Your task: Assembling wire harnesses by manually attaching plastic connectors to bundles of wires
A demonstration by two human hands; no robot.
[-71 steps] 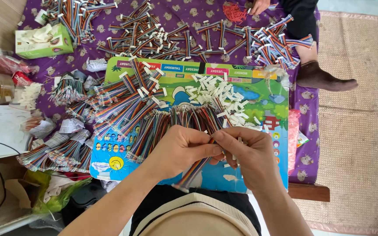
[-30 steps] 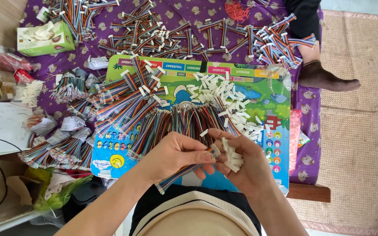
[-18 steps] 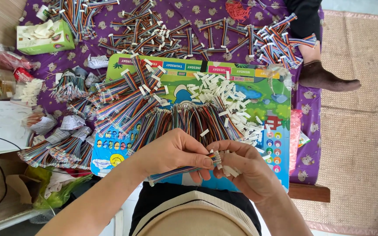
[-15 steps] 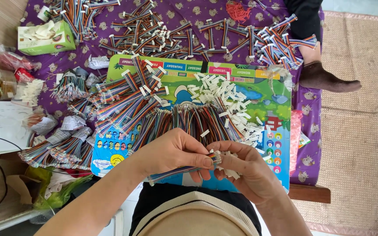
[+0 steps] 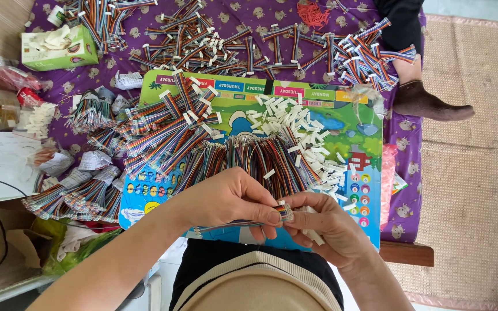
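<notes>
Head view, the only one, looks straight down on a person seated at the near edge of a low table draped in a purple cloth (image 5: pixel 410 173), with a bright picture board (image 5: pixel 341 115) lying across it. The left hand (image 5: pixel 231 198) pinches a flat rainbow ribbon cable (image 5: pixel 226 224) between thumb and fingers, its free length trailing off to the left under the palm. The right hand (image 5: pixel 324 222) is closed around a small white plug (image 5: pixel 286 212) and presses it against the cable's end, so the two hands meet just over the board's near edge. Compared with a second ago, when the hands stood apart and the right one cupped loose white plugs, they have drawn together and the cable tip now sits at the plug; over the last half second little has shifted. That suggests the fitting of this one cable is at its closing step. On the board, a heap of loose white plugs (image 5: pixel 295 124) lies toward the far right corner, and bare cables (image 5: pixel 260 161) fan across its middle. Finished cables (image 5: pixel 203 40) are scattered along the table's far edge, and a green tissue box (image 5: pixel 59 49) stands at the far left corner.
</notes>
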